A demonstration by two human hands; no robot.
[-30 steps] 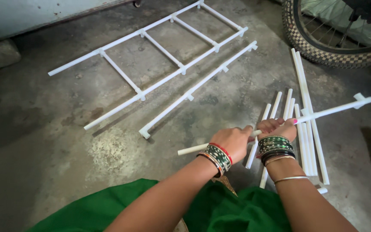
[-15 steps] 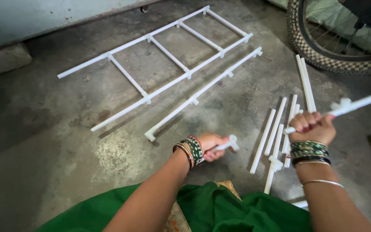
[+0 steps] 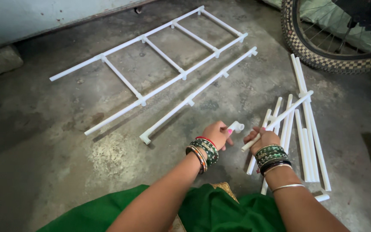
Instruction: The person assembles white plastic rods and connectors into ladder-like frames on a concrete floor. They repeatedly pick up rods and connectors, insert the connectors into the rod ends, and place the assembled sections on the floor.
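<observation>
My left hand (image 3: pixel 217 134) grips a short white pipe fitting (image 3: pixel 236 126) just above the concrete floor. My right hand (image 3: pixel 263 138) is closed around a long white plastic pipe (image 3: pixel 285 114) that slants up to the right, its near end pointing toward the fitting. The two pieces are a small gap apart. Both wrists wear green and red bangles. A pile of loose white pipes (image 3: pixel 306 129) lies on the floor just right of my right hand.
A ladder-shaped white pipe frame (image 3: pixel 159 68) lies flat on the floor ahead. A single rail with tee fittings (image 3: pixel 198 92) lies beside it. A bicycle wheel (image 3: pixel 323 51) stands at the top right. Green cloth (image 3: pixel 220 215) covers my lap.
My right hand has come down and left, bringing the long pipe from high on the right toward my left hand. My left hand has shifted right with the fitting.
</observation>
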